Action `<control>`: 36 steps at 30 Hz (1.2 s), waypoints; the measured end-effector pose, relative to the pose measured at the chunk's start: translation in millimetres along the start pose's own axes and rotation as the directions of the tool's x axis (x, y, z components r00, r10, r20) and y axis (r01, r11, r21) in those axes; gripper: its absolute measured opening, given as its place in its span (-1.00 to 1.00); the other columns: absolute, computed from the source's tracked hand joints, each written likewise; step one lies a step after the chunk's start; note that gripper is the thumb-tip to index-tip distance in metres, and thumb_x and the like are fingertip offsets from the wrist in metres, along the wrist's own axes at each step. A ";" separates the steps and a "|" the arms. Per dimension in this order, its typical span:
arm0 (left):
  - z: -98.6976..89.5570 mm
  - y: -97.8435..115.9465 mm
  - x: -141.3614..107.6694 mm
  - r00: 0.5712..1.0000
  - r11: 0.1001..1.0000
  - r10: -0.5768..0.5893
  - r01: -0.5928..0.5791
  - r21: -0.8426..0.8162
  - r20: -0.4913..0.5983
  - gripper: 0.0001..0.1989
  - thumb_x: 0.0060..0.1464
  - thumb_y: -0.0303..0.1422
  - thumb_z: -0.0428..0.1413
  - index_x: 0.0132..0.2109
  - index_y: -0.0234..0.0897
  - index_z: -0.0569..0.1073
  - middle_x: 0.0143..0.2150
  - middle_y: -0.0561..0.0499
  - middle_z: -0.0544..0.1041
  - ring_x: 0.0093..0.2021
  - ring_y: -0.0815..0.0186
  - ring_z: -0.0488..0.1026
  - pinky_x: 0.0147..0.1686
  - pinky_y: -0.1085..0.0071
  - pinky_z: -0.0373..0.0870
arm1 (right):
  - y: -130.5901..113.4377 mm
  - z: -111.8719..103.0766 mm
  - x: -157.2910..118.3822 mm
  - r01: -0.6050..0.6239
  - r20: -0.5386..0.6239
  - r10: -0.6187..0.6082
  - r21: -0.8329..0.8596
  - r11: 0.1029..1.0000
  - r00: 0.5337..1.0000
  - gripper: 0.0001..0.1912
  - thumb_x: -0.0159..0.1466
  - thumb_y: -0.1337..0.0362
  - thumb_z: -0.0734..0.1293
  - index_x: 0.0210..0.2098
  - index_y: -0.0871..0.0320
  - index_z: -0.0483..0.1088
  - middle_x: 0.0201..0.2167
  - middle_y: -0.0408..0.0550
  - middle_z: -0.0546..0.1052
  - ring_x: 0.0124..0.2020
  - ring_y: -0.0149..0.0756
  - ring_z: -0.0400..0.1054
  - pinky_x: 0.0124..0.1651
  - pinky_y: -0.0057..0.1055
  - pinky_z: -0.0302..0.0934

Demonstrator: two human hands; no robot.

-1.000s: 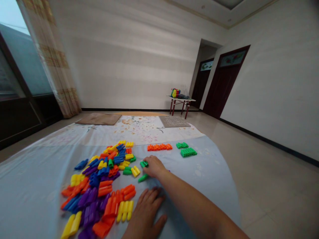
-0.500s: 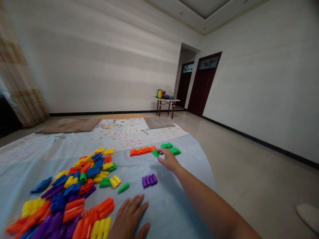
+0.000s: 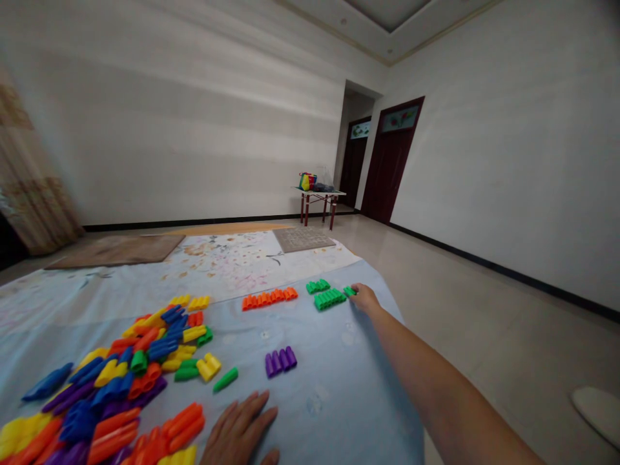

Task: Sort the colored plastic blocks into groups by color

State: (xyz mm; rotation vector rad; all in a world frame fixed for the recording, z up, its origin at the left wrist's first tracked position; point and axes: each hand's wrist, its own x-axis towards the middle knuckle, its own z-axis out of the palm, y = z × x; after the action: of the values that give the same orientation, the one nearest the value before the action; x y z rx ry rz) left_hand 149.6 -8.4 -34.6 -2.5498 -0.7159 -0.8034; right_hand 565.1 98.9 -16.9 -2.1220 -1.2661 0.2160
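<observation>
My right hand (image 3: 365,299) reaches out to the far right of the blue cloth, its fingers pinched on a small green plastic piece (image 3: 349,291). Just left of it lie a row of joined green tube pieces (image 3: 330,299) and a smaller green group (image 3: 318,286). An orange row (image 3: 269,298) sits further left. My left hand (image 3: 239,429) rests flat on the cloth with fingers spread, holding nothing. Near its fingertips is a single green bullet-shaped piece (image 3: 225,380). Four-sided no more than a short row, purple pieces (image 3: 281,361) stand between the two hands.
A heap of blue, yellow, orange, purple and green pieces (image 3: 116,381) covers the left of the cloth (image 3: 339,387). Two mats, one brown (image 3: 121,250) and one grey (image 3: 303,239), lie at the back. A small table (image 3: 320,192) with a colourful bag stands beyond.
My right hand has carried the green piece rightward, from beside the orange row to the right end of the green row. My left hand stays flat; the view has shifted slightly.
</observation>
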 end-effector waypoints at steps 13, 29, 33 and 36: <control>-12.6 15.0 -1.8 0.984 0.991 -0.123 0.128 -0.034 0.128 -0.61 0.05 -0.13 0.02 0.05 0.02 0.34 0.08 0.09 0.42 0.03 0.24 0.40 -0.11 0.18 0.49 | -9.7 -6.0 -15.6 0.048 -0.102 -0.042 0.049 0.998 0.994 -0.51 0.00 0.53 0.15 -0.10 0.22 0.44 -0.12 0.08 0.50 -0.09 -0.19 0.36 -0.04 -0.34 0.18; -30.3 27.3 7.8 0.779 0.758 -0.304 0.546 -0.356 0.549 -0.53 0.02 -0.26 0.05 0.12 0.01 0.27 0.23 0.06 0.23 0.25 0.19 0.08 0.26 0.01 -0.05 | -211.2 80.9 -177.0 0.650 0.314 -0.744 0.363 0.668 0.590 -0.70 0.11 0.42 0.27 -0.16 0.16 0.45 -0.19 -0.03 0.50 -0.11 -0.29 0.32 0.01 -0.34 0.16; -35.5 28.1 14.8 0.758 0.715 -0.307 0.583 -0.385 0.576 -0.45 -0.04 -0.32 0.10 0.14 0.00 0.25 0.23 0.07 0.23 0.25 0.20 0.08 0.28 0.07 -0.11 | -233.8 97.8 -185.3 0.646 0.356 -0.705 0.288 0.707 0.614 -0.68 0.12 0.35 0.29 -0.11 0.20 0.43 -0.14 0.03 0.49 -0.04 -0.23 0.29 0.05 -0.33 0.11; -37.1 27.9 16.6 0.761 0.677 -0.315 0.599 -0.428 0.567 -0.45 -0.03 -0.27 0.10 0.15 0.02 0.25 0.21 0.07 0.27 0.24 0.19 0.09 0.27 0.10 -0.11 | -248.3 108.6 -186.4 0.673 0.381 -0.705 0.239 0.700 0.598 -0.61 0.10 0.28 0.31 -0.05 0.20 0.40 -0.08 0.05 0.46 -0.01 -0.19 0.26 0.05 -0.31 0.11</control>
State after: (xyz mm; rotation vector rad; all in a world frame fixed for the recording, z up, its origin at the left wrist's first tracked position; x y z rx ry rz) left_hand 161.5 -42.8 -1.2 -3.2287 -1.5526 -0.6404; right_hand 238.8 71.9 15.4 -1.3854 -2.2301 0.4117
